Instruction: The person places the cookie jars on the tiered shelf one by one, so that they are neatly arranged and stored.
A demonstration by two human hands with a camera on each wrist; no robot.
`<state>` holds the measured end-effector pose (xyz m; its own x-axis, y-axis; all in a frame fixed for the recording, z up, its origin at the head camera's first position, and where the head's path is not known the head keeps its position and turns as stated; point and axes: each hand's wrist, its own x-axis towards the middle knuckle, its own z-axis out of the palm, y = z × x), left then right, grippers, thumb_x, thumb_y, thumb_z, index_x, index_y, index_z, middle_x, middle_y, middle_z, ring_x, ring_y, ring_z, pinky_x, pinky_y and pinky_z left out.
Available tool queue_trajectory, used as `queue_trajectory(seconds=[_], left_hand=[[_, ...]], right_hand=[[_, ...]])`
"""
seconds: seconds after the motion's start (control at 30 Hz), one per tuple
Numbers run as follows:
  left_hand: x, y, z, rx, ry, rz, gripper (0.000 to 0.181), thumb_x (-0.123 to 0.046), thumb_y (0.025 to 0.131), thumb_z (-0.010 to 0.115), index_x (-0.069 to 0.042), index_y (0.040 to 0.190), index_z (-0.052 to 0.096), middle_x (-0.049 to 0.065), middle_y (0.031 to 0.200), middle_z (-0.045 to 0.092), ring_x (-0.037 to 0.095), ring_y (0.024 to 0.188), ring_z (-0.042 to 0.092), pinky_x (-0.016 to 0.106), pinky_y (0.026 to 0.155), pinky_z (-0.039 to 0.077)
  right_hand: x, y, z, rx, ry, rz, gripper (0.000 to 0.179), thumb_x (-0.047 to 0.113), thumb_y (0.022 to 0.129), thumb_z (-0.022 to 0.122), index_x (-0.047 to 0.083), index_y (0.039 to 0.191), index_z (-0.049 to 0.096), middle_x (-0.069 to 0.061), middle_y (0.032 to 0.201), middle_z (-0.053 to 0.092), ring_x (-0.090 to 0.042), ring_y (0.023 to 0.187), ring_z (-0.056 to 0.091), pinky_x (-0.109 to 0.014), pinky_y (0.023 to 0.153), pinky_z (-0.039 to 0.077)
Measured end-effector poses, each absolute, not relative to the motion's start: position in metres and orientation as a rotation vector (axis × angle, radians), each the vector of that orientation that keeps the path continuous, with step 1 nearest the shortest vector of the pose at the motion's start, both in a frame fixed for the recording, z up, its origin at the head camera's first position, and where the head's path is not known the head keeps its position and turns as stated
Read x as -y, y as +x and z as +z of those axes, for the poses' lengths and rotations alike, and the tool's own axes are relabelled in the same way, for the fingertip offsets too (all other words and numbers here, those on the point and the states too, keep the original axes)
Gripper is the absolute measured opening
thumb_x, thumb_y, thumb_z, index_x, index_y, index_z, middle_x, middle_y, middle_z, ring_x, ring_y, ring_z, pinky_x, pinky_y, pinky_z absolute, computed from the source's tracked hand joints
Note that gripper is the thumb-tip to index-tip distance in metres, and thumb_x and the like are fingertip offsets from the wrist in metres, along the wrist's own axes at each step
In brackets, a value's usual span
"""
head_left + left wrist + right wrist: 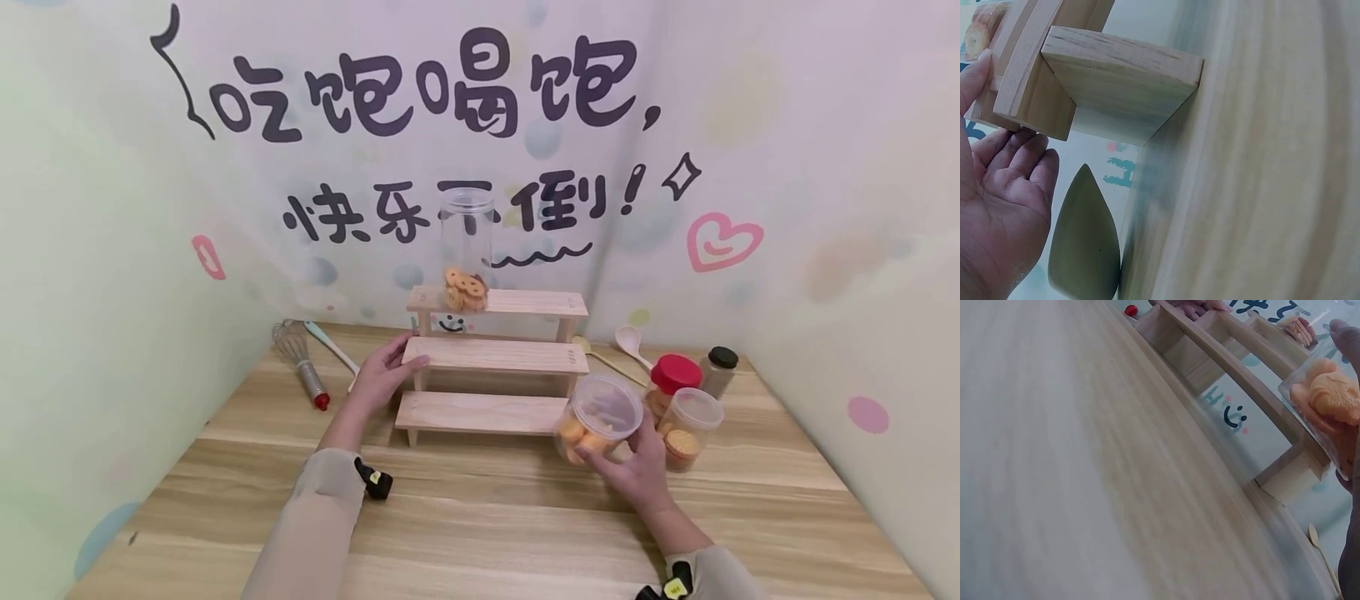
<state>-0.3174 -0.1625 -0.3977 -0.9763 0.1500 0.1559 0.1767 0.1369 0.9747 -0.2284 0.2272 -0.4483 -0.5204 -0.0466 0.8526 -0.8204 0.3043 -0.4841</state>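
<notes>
A three-step wooden display rack point(495, 354) stands toward the back of the table. My left hand point(384, 371) grips the left end of its middle step, thumb on top, and in the left wrist view the fingers curl beneath the board. My right hand point(637, 467) holds a clear plastic jar point(600, 412) with orange-yellow pastries inside, tilted slightly, overlapping the bottom step's right end. Seen from the right wrist, the pastries point(1332, 394) press near the jar wall, above the step's end. A tall clear jar point(467, 250) holding ring-like cookies sits on the top step, left of centre.
Right of the rack stand a red-lidded jar point(675, 375), a clear-lidded cookie jar point(692, 429) and a black-capped jar point(720, 371). Two spoons lie behind, including a pale spoon point(632, 343). A whisk point(302, 364) and a light-blue-handled utensil point(330, 343) lie left.
</notes>
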Motion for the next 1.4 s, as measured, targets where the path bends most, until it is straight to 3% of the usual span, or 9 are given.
queue_trajectory(seconds=[0.37, 0.6, 0.7, 0.83, 1.07, 1.2, 1.4], left_hand=[[0.162, -0.316, -0.396, 2.351, -0.348, -2.028, 0.072, -0.021, 0.096, 0.072, -0.003, 0.155, 0.035, 0.019, 0.159, 0.032, 0.033, 0.145, 0.036, 0.041, 0.115, 0.036], [0.163, -0.323, -0.406, 2.352, -0.339, -2.018, 0.073, -0.023, 0.096, 0.072, -0.006, 0.156, 0.035, 0.018, 0.159, 0.033, 0.032, 0.145, 0.036, 0.040, 0.115, 0.036], [0.165, -0.333, -0.420, 2.351, -0.330, -1.996, 0.075, -0.029, 0.095, 0.073, -0.009, 0.157, 0.036, 0.015, 0.160, 0.034, 0.030, 0.145, 0.036, 0.040, 0.115, 0.036], [0.167, -0.340, -0.429, 2.332, -0.328, -1.977, 0.078, -0.035, 0.092, 0.076, -0.012, 0.156, 0.038, 0.014, 0.159, 0.036, 0.029, 0.144, 0.037, 0.040, 0.115, 0.037], [0.170, -0.340, -0.427, 2.331, -0.316, -1.970, 0.077, -0.037, 0.091, 0.076, -0.015, 0.156, 0.039, 0.012, 0.159, 0.036, 0.028, 0.144, 0.038, 0.040, 0.115, 0.037], [0.171, -0.339, -0.428, 2.327, -0.330, -1.978, 0.076, -0.035, 0.092, 0.076, -0.014, 0.156, 0.039, 0.013, 0.159, 0.036, 0.029, 0.144, 0.038, 0.041, 0.115, 0.037], [0.167, -0.339, -0.428, 2.333, -0.337, -1.964, 0.078, -0.037, 0.090, 0.077, -0.014, 0.155, 0.040, 0.013, 0.158, 0.038, 0.029, 0.143, 0.039, 0.040, 0.114, 0.038]], right_hand=[[-0.211, -0.234, -0.441, 1.726, 0.794, 1.326, 0.085, -0.003, 0.060, 0.091, -0.025, 0.128, 0.045, -0.042, 0.116, 0.055, -0.041, 0.104, 0.062, -0.023, 0.093, 0.055], [-0.213, -0.249, -0.401, 1.691, 0.843, 1.272, 0.085, 0.014, 0.068, 0.094, -0.021, 0.130, 0.046, -0.030, 0.120, 0.060, -0.018, 0.113, 0.061, -0.020, 0.095, 0.053], [-0.210, -0.254, -0.379, 1.735, 0.788, 1.231, 0.083, 0.008, 0.066, 0.093, -0.019, 0.131, 0.048, -0.027, 0.119, 0.062, -0.012, 0.109, 0.062, -0.017, 0.090, 0.054], [-0.204, -0.262, -0.359, 1.888, 0.563, 1.217, 0.082, 0.000, 0.066, 0.090, -0.005, 0.137, 0.050, -0.019, 0.123, 0.064, -0.007, 0.107, 0.062, -0.016, 0.087, 0.054], [-0.187, -0.288, -0.334, 2.020, 0.279, 1.451, 0.077, 0.038, 0.080, 0.087, 0.031, 0.143, 0.044, 0.008, 0.133, 0.060, -0.013, 0.119, 0.058, -0.037, 0.094, 0.057], [-0.174, -0.298, -0.321, 1.968, 0.214, 1.523, 0.078, 0.049, 0.079, 0.084, 0.029, 0.143, 0.044, 0.011, 0.134, 0.060, -0.013, 0.119, 0.057, -0.042, 0.096, 0.056], [-0.167, -0.315, -0.316, 1.920, 0.252, 1.516, 0.083, 0.049, 0.078, 0.085, 0.032, 0.146, 0.041, 0.009, 0.137, 0.058, -0.013, 0.124, 0.055, -0.045, 0.100, 0.053]])
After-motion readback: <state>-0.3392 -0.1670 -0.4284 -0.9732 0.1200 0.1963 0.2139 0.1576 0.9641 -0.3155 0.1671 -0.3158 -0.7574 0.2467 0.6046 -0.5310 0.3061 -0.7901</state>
